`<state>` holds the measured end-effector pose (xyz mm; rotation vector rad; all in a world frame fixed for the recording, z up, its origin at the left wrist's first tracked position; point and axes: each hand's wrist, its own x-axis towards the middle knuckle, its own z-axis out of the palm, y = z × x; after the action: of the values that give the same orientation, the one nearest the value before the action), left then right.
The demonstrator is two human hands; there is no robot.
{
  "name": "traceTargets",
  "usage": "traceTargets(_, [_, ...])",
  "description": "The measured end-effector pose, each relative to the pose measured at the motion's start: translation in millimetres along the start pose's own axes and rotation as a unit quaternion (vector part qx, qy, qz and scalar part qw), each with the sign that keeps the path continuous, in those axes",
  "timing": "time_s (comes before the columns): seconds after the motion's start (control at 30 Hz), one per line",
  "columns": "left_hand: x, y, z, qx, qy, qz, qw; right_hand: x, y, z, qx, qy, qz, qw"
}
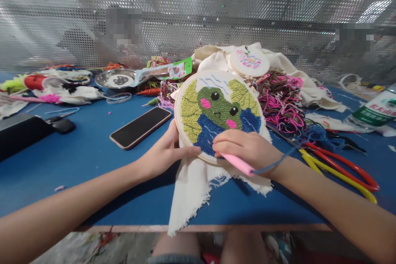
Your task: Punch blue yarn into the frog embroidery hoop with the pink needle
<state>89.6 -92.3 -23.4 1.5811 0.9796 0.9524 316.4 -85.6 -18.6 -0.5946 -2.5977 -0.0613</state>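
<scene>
A round embroidery hoop [178, 132] is tilted up over the table, its cloth worked with a green frog, yellow-green leaves and blue water. My left hand [168, 148] grips the hoop's lower left edge, thumb on the front and fingers hidden behind. In my right hand [247, 146] is a pink punch needle [238, 164], held like a pen over the blue area. Its tip is hidden by my fingers, so I cannot tell whether it is in the cloth. Blue yarn [278, 161] runs from the handle's end toward the right. Frayed white cloth [192, 192] hangs below the hoop.
A phone [140, 128] lies left of the hoop. Red-and-yellow-handled scissors [343, 165] and a water bottle [375, 109] are at right. Behind are tangled yarn [283, 99], a smaller hoop [250, 61] and a metal bowl [116, 79]. A perforated metal screen [173, 16] stands at the back.
</scene>
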Motion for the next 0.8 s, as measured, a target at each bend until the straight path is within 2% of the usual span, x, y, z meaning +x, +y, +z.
traceTargets(0.1, [-3,1,2.1,0.015,0.011,0.005,1.0,3,0,4,0.043,0.011,0.022,0.999])
traceTargets(0.17, [-3,2,3.0,0.005,0.01,0.003,1.0,3,1,7,0.125,0.057,0.099,0.986])
traceTargets(0.23, [-2,2,2.9,-0.023,0.003,0.004,1.0,3,2,9,0.231,0.107,0.195,0.947])
traceTargets(0.3, [1,2,1.6,-0.055,0.0,-0.003,0.998,4,3,11,0.329,0.129,0.255,0.9])
traceTargets(0.37, [4,2,-0.9,-0.081,0.006,-0.038,0.996,6,3,14,0.383,0.133,0.274,0.872])
traceTargets(0.5, [8,-1,-5.1,-0.119,0.036,-0.129,0.984,10,6,21,0.397,0.144,0.285,0.86])
traceTargets(0.6, [8,-4,-4.6,-0.152,0.02,-0.13,0.98,11,8,24,0.431,0.141,0.282,0.846])
traceTargets(0.67, [7,-4,-3.1,-0.16,0.002,-0.112,0.981,11,8,22,0.411,0.135,0.274,0.859])
traceTargets(0.8, [7,2,0.7,-0.141,-0.027,-0.053,0.988,10,4,13,0.273,0.113,0.244,0.923])
